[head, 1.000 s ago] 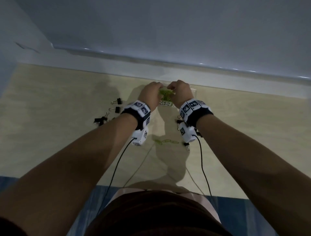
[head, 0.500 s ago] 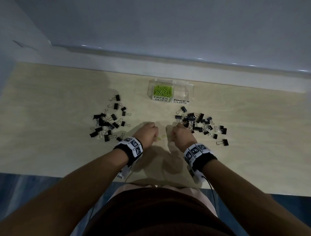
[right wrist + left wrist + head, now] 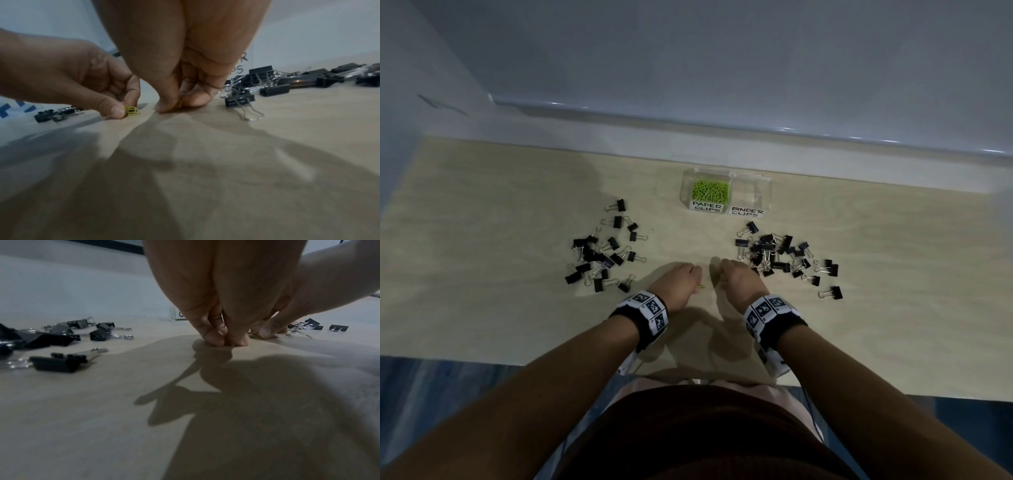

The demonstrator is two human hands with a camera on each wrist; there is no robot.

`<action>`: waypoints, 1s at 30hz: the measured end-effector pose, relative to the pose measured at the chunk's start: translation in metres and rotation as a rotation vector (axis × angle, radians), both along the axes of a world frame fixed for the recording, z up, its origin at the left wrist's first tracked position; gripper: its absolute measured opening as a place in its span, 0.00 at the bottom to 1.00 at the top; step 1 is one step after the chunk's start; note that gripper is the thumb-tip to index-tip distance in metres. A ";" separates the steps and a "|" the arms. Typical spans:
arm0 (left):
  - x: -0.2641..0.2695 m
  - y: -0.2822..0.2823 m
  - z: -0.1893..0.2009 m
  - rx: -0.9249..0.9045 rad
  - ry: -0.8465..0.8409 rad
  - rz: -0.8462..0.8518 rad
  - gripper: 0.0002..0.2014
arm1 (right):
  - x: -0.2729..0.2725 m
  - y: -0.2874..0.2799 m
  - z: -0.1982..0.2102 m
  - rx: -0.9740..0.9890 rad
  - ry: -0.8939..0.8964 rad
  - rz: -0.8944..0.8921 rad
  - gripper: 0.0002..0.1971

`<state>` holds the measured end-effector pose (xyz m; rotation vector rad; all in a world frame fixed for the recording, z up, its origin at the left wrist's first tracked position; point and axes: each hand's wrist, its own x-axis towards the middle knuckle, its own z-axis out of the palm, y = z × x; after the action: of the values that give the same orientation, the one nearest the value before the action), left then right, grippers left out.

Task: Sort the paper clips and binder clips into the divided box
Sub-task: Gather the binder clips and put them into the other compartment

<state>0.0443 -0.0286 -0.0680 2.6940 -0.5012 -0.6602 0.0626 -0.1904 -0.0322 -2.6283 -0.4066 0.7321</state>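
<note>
The clear divided box [image 3: 763, 192] stands at the back of the table; its left cell, labelled PAPER CLIPS, holds a heap of green paper clips [image 3: 709, 190], and the BINDER CLIPS cell looks bare. Black binder clips lie in two heaps, left [image 3: 602, 253] and right [image 3: 784, 255]. Both hands are down on the table between the heaps. My left hand [image 3: 678, 279] pinches green paper clips [image 3: 131, 110] between thumb and fingers. My right hand [image 3: 736, 279] pinches a green paper clip [image 3: 179, 104] against the table, right beside the nearest binder clip [image 3: 239, 100].
The pale wooden table [image 3: 482, 308] ends at a front edge close to my body. A white wall ledge [image 3: 688, 116] runs behind the box. Black wrist bands with white markers [image 3: 650, 310] sit on both forearms.
Both hands have drawn back from the box, where they dropped green clips, to the near middle of the table. They now pinch the loose paper clips lying there.
</note>
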 end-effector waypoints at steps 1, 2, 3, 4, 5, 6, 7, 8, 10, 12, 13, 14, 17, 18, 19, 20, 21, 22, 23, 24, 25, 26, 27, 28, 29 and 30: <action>0.000 0.000 0.000 0.000 0.001 0.000 0.09 | 0.000 0.002 0.002 0.013 -0.004 0.012 0.09; 0.001 0.000 0.001 0.003 0.002 -0.002 0.10 | 0.000 0.003 0.002 0.025 -0.013 0.023 0.10; 0.001 0.000 0.001 0.007 0.001 -0.006 0.10 | -0.001 0.003 0.003 0.032 -0.015 0.025 0.10; 0.001 0.000 0.001 0.010 -0.001 -0.010 0.11 | -0.001 0.004 0.003 0.023 -0.004 0.030 0.09; 0.001 0.000 0.001 0.010 -0.002 -0.013 0.11 | 0.000 0.004 0.002 -0.011 0.010 0.048 0.09; 0.001 0.000 0.001 0.007 0.000 -0.014 0.11 | 0.000 0.004 0.002 -0.048 0.020 0.070 0.09; 0.001 0.001 0.000 0.004 0.003 -0.017 0.10 | 0.000 0.004 0.002 -0.081 0.022 0.093 0.11; 0.001 0.002 0.000 0.003 0.006 -0.020 0.10 | -0.001 0.004 0.001 -0.109 0.019 0.114 0.14; 0.001 0.004 0.001 -0.001 -0.003 -0.009 0.09 | -0.003 0.004 0.001 -0.134 0.024 0.127 0.19; 0.004 0.007 0.007 -0.027 -0.001 0.062 0.07 | -0.007 0.003 0.007 -0.148 0.020 0.152 0.21; 0.009 0.007 0.012 -0.056 -0.006 0.115 0.05 | -0.007 0.003 0.013 -0.160 0.022 0.166 0.22; 0.017 0.008 0.019 -0.087 -0.016 0.174 0.04 | -0.004 0.001 0.019 -0.169 0.027 0.178 0.23; 0.058 0.006 0.043 -0.177 -0.117 0.327 0.02 | 0.026 -0.002 0.032 -0.119 -0.001 0.056 0.21; 0.075 0.004 0.051 -0.206 -0.163 0.363 0.02 | 0.041 -0.002 0.037 -0.091 -0.021 -0.024 0.18; 0.092 0.002 0.058 -0.232 -0.194 0.392 0.02 | 0.058 -0.002 0.042 -0.059 -0.049 -0.098 0.15; 0.108 0.000 0.065 -0.252 -0.212 0.419 0.02 | 0.076 -0.002 0.047 -0.040 -0.080 -0.157 0.13; 0.123 -0.003 0.070 -0.265 -0.222 0.446 0.02 | 0.093 0.000 0.051 -0.023 -0.122 -0.191 0.12; 0.135 -0.005 0.074 -0.275 -0.224 0.470 0.02 | 0.110 0.003 0.054 -0.007 -0.170 -0.209 0.10; 0.144 -0.007 0.077 -0.281 -0.227 0.489 0.02 | 0.124 0.006 0.056 0.018 -0.210 -0.220 0.09; 0.152 -0.009 0.078 -0.284 -0.224 0.504 0.01 | 0.136 0.010 0.058 0.037 -0.227 -0.225 0.09; 0.156 -0.010 0.078 -0.285 -0.217 0.512 0.02 | 0.146 0.014 0.058 0.052 -0.222 -0.221 0.08; 0.158 -0.011 0.078 -0.284 -0.212 0.517 0.04 | 0.153 0.016 0.058 0.054 -0.197 -0.211 0.08; 0.158 -0.012 0.076 -0.281 -0.215 0.520 0.07 | 0.156 0.016 0.057 0.053 -0.170 -0.196 0.09; 0.154 -0.012 0.075 -0.277 -0.232 0.523 0.09 | 0.157 0.014 0.058 0.049 -0.161 -0.177 0.11; 0.148 -0.013 0.074 -0.277 -0.266 0.520 0.09 | 0.157 0.009 0.059 0.062 -0.181 -0.152 0.11; 0.140 -0.014 0.072 -0.281 -0.308 0.503 0.07 | 0.154 0.002 0.060 0.086 -0.215 -0.127 0.11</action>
<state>0.1839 -0.0426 0.0036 2.5049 0.0278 -0.0323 0.2163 -0.1880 0.0276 -2.6305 -0.3182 0.3849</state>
